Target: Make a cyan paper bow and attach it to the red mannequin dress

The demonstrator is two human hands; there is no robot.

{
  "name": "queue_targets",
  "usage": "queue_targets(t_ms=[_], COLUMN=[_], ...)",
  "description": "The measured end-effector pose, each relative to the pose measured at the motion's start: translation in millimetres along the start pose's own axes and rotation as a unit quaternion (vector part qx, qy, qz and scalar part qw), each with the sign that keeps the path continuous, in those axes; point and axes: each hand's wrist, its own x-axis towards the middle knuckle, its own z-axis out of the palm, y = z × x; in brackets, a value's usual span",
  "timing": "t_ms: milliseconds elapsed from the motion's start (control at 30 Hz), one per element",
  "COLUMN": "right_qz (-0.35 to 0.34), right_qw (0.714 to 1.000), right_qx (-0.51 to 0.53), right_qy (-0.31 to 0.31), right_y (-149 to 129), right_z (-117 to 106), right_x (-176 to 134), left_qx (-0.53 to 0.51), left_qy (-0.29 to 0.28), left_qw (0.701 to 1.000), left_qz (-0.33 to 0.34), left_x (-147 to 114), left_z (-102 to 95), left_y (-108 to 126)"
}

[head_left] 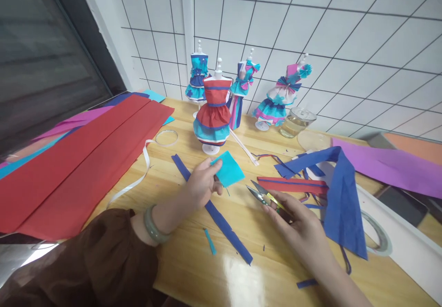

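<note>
While the left hand [202, 182] pinches a small turquoise square [228, 169] by its near-left corner just above centre frame, the right hand [297, 226] grips a pair of thread snips [264, 195] a little to the right — blades parted, tips aimed at the square but not touching it. The square looks whole, so as far as I can judge no cut has been made in it yet. Below it a long blue strip [221, 217] runs diagonally across the wooden table [193, 265], with a turquoise sliver [210, 241] lying just beside it. Right of centre lie a red strip edged in blue [293, 185] and a draped blue cloth [340, 205]. Behind the square stands a mannequin in a red and blue dress [213, 113], apparently finished; three more dressed mannequins [238, 90] line the gridded wall — so much of the dressmaking seems done. Broad red sheets [76, 159] fill the left of the frame, purple paper [386, 162] the right.
</note>
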Motion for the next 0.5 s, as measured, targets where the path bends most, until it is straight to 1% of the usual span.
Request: queue_targets(t_ms=[67, 133, 200, 267, 367, 500], right_qz=[0.026, 0.058, 0.085, 0.096, 0.093, 0.092], right_qw=[0.998, 0.99, 0.98, 0.977, 0.978, 0.979], right_qx=[0.058, 0.131, 0.18, 0.193, 0.189, 0.18], right_qy=[0.0, 0.003, 0.008, 0.011, 0.012, 0.007], right_y=[-2.1, -3.1, -3.5, -3.9, -4.2, -3.2], right_z=[2.6, 4.9, 7.0, 8.5, 10.0, 11.1], right_x=[-0.8, -1.3, -1.7, -2.0, -2.8, -3.8], left_qx=[-0.058, -0.08, -0.089, -0.099, -0.115, -0.125], left_qy=[0.008, 0.016, 0.014, 0.004, 0.001, 0.002], left_qw=[0.998, 0.996, 0.995, 0.993, 0.988, 0.985], left_qz=[-0.031, -0.044, -0.052, -0.07, -0.1, -0.12], left_x=[1.8, 3.6, 4.5, 4.6, 4.2, 3.6], left_z=[-1.9, -3.8, -5.1, -5.8, -6.2, -5.6], left_y=[-0.7, -1.4, -2.0, -2.5, -3.7, -5.6])
